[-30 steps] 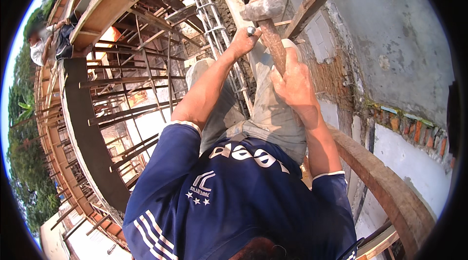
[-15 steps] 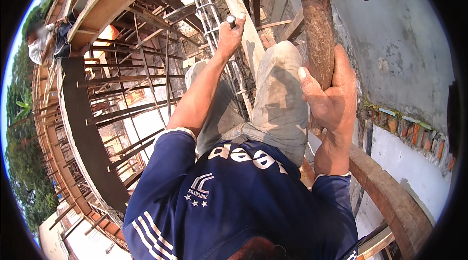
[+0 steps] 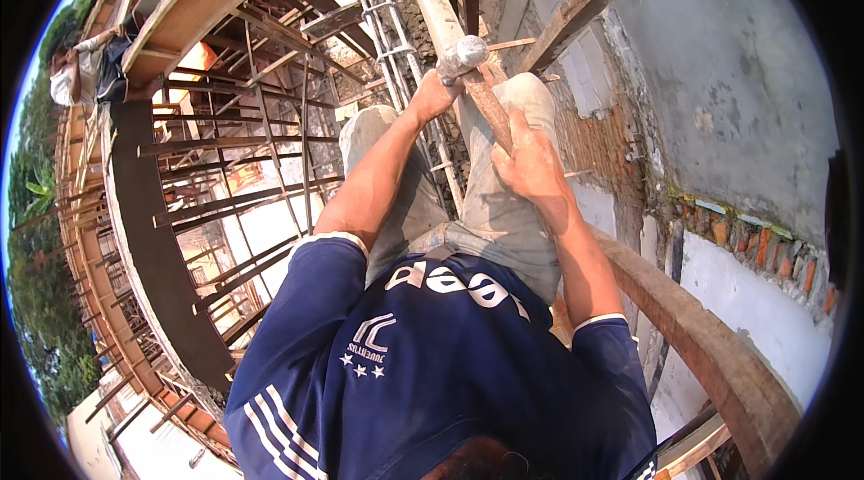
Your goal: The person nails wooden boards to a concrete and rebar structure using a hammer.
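Hammer [image 3: 464, 57]: lowered from raised swing; head now at metal rod [image 3: 448, 81], upper centre; apparently striking.
Right hand [image 3: 535, 163]: grasping hammer.
Left hand [image 3: 434, 98]: clenched around rod.

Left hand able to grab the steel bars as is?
Probably not without freeing it: the left hand looks closed around a metal tool by the hammer head. The steel bars do run close beside it.

Building site (open-air): tied rebar [image 3: 389, 41], timber formwork [image 3: 211, 5], exposed bricks [image 3: 762, 247].
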A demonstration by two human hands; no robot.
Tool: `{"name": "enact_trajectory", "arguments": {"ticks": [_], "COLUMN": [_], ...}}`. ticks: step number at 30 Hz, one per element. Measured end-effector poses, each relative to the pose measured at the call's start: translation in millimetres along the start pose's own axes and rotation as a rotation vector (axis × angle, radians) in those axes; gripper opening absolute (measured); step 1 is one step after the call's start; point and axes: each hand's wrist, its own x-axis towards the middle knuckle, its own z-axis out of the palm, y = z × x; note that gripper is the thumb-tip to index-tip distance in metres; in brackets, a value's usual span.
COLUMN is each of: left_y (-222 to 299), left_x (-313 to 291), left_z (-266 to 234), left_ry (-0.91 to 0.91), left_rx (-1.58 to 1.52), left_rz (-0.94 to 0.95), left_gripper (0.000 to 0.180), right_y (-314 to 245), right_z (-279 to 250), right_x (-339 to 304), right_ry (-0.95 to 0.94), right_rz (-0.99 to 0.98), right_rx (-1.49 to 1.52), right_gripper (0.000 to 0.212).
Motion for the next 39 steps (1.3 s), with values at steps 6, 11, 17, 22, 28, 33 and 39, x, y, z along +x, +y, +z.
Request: {"name": "enact_trajectory", "arguments": {"ticks": [6, 11, 17, 22, 28, 33, 39], "left_y": [2, 52, 7, 38, 36, -19, 44], "left_x": [0, 42, 13, 7, 14, 1, 64], "left_z": [-13, -17, -18, -27, -12, -11, 3], "left_ry": [0.063, 0.09, 0.062, -0.204, -0.387, -0.324, -0.308], "left_rx": [0.035, -0.135, -0.221, -0.154, 0.039, 0.241, 0.076], "left_rz": [-0.411, -0.465, -0.431, -0.515, -0.459, 0.161, -0.519], "left_gripper": [0.042, 0.049, 0.045, 0.04, 0.014, 0.017, 0.039], "right_y": [21, 39, -25, -52, -1, 17, 26], "right_z": [-1, 3, -37, -43, 1, 11, -6], "right_x": [-17, -36, -35, -22, -14, -28, -40], "right_ry": [0.008, 0.032, 0.275, 0.402, -0.024, -0.061, -0.07], "right_rz": [0.13, 0.251, -0.022, -0.279, -0.068, -0.014, 0.286], "right_rx": [0.085, 0.154, 0.208, 0.185, -0.211, -0.05, -0.011], "right_gripper": [0.032, 0.03, 0.032, 0.034, 0.037, 0.04, 0.036]}}
